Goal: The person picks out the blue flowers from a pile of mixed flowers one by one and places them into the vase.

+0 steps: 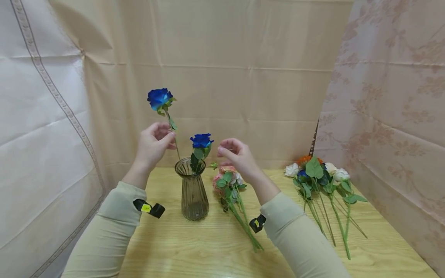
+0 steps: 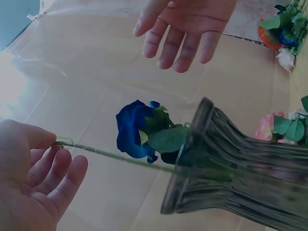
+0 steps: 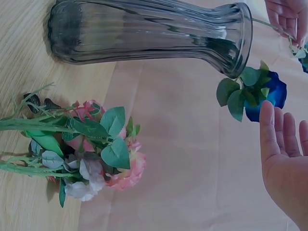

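Note:
My left hand (image 1: 153, 143) pinches the stem of a tall blue rose (image 1: 160, 99) between thumb and fingers, just below its bloom and leaves. The lower stem (image 2: 115, 156) runs down into the mouth of a ribbed, smoky glass vase (image 1: 194, 199), which stands upright. A second blue rose (image 1: 201, 141) sits lower in the same vase, its leaves at the rim. My right hand (image 1: 240, 158) hovers to the right of that second bloom with relaxed fingers and nothing in them; in the right wrist view its fingertips (image 3: 267, 109) overlap the petals.
A bunch of pink and white flowers (image 1: 227, 180) lies on the wooden table (image 1: 167, 239), right of the vase. Farther right lies a pile of orange, white and blue flowers (image 1: 314, 173), stems toward me. A beige cloth (image 1: 243, 77) hangs behind.

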### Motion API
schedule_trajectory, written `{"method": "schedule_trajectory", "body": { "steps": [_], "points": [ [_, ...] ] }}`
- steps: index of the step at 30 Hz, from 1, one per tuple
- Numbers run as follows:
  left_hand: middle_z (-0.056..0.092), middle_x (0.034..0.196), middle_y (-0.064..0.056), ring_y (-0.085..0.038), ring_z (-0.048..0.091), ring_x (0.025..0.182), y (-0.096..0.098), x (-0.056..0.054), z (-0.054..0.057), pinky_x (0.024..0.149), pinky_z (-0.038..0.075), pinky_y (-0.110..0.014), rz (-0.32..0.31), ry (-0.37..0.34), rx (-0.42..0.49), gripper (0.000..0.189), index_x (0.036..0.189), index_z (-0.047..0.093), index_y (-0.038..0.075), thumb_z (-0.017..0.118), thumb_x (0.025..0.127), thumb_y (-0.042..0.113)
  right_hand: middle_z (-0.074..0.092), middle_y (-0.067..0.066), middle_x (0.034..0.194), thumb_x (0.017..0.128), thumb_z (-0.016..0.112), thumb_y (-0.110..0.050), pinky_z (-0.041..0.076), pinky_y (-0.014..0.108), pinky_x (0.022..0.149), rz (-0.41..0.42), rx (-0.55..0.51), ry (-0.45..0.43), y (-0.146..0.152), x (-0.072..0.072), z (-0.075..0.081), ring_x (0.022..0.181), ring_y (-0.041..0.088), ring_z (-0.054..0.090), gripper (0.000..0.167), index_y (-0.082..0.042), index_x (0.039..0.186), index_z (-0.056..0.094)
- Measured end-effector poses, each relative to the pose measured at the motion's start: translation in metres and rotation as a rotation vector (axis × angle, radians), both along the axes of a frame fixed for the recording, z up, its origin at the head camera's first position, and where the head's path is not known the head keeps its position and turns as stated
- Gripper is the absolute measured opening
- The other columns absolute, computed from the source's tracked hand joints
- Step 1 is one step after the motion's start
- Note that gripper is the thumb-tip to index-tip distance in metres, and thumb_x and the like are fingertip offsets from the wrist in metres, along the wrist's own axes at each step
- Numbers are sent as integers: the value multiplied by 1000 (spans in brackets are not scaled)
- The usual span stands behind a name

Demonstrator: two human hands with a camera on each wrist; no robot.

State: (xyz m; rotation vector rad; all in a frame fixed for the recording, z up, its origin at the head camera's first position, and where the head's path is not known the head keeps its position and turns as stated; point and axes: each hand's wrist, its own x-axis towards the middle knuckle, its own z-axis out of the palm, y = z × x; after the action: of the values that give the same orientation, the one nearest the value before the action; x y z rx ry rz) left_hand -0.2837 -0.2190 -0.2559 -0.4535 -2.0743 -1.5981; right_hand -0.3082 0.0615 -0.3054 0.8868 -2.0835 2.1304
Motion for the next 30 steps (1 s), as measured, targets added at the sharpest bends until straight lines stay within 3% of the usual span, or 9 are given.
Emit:
{"method": "schedule_trajectory", "body": {
  "steps": [6, 11, 18, 24, 30],
  "points": [
    [66, 101, -18, -20, 67, 79, -2, -3, -6, 69, 62, -34, 5, -18, -61, 32, 123, 60, -7, 69, 99, 12, 62, 17, 115, 102, 65, -20, 57, 54, 88, 24, -7, -13, -4, 1, -1, 105, 30, 65, 30, -2, 125, 58],
    [68, 102, -22, -20, 68, 76, -3, -6, -15, 68, 62, -34, 14, -33, -118, 30, 122, 61, -6, 68, 99, 12, 62, 17, 114, 102, 66, -20, 59, 49, 85, 27, -7, -17, -5, 1, -3, 104, 30, 65, 30, -1, 125, 59],
    [69, 100, -18, -36, 66, 76, -2, -9, -28, 60, 60, -32, 38, -55, -245, 29, 120, 64, -2, 69, 98, 15, 61, 23, 117, 102, 66, -18, 58, 52, 85, 15, 9, -29, -8, 0, -10, 104, 32, 64, 30, -1, 125, 59],
    [71, 101, -12, -25, 65, 84, 1, -8, -36, 69, 55, -35, 91, -44, -389, 28, 119, 66, 2, 70, 98, 19, 61, 21, 118, 101, 66, -18, 58, 53, 85, 14, 31, -40, -9, 1, -18, 103, 30, 65, 31, 0, 126, 59],
    [71, 101, -11, -26, 64, 86, 3, -7, -43, 70, 53, -38, 94, -73, -430, 25, 115, 68, 3, 69, 98, 20, 61, 21, 120, 100, 68, -19, 61, 45, 82, 24, 49, -51, -11, 2, -27, 105, 35, 64, 32, -1, 126, 59]
  ]
}}
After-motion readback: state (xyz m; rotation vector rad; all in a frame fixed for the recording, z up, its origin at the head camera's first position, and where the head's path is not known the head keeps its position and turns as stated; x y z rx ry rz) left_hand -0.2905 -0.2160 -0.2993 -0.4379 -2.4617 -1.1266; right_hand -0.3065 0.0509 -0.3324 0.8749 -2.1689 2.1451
